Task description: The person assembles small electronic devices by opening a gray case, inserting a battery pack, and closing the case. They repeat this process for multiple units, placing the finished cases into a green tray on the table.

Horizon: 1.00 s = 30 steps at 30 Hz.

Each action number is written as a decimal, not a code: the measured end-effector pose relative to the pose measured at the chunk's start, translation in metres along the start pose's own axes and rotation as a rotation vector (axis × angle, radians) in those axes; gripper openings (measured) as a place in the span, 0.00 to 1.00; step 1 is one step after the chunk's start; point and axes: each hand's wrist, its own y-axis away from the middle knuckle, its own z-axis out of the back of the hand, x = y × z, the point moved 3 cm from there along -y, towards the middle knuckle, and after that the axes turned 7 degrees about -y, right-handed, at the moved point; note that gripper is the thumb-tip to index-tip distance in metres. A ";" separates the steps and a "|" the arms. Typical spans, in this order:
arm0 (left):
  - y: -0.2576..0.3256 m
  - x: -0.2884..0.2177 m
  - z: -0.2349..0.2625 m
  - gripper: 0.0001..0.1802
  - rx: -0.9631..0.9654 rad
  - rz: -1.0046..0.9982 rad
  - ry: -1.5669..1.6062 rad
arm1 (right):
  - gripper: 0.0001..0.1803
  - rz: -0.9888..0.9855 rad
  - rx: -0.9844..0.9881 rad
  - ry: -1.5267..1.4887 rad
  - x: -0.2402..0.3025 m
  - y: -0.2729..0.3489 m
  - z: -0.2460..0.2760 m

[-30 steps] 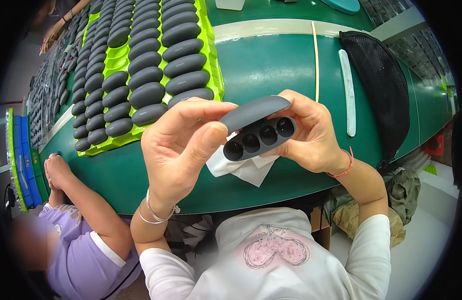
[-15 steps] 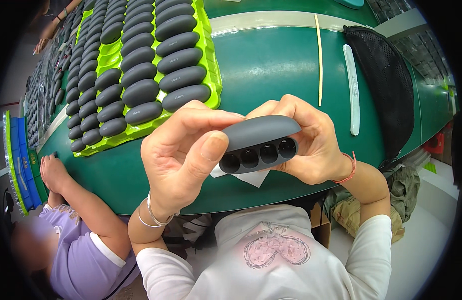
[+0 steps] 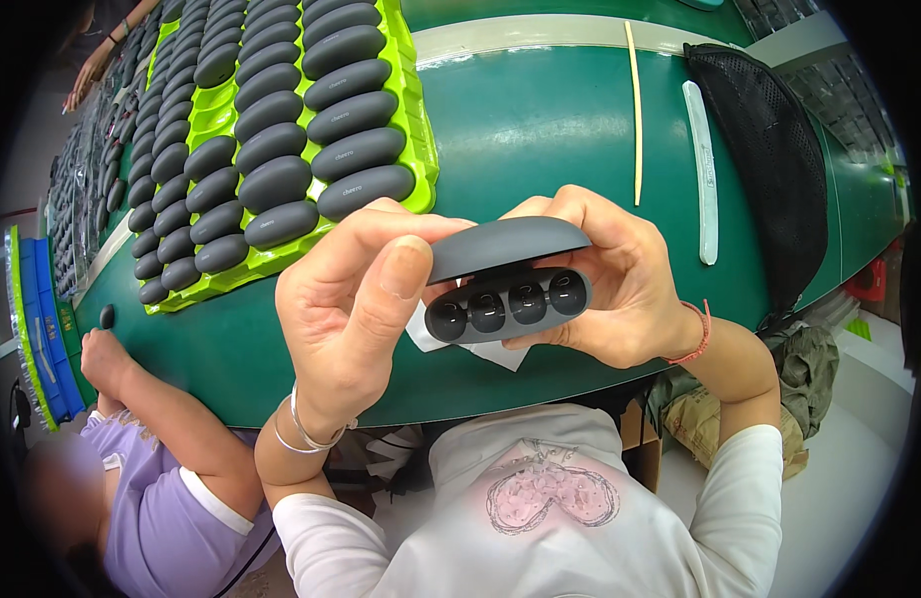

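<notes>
Your left hand (image 3: 356, 299) and right hand (image 3: 620, 284) each clasp an end of the grey case (image 3: 507, 279), apparently hinged open, lying left-right above the bench (image 3: 540, 130).

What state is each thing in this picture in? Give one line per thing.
Case: lid open, four round wells showing.
Left hand: gripping the case's left end.
Right hand: gripping its right end.
Tissue: pinched under the case.
Green tray: filled with closed cases.

Bright, even light is falling from above, giving the green table (image 3: 540, 130) a soft sheen. Straight edges are bending toward the dark rim, and the lower left corner is looking blurred
</notes>
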 end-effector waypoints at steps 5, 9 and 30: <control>0.000 -0.002 -0.001 0.15 0.006 -0.068 0.039 | 0.21 0.025 0.009 0.028 -0.004 0.000 0.003; 0.000 -0.001 -0.003 0.13 -0.035 -0.107 0.003 | 0.17 0.006 0.036 -0.078 -0.007 0.000 0.004; -0.004 0.015 -0.001 0.20 0.019 0.200 0.044 | 0.12 -0.121 -0.178 -0.121 0.003 -0.005 0.018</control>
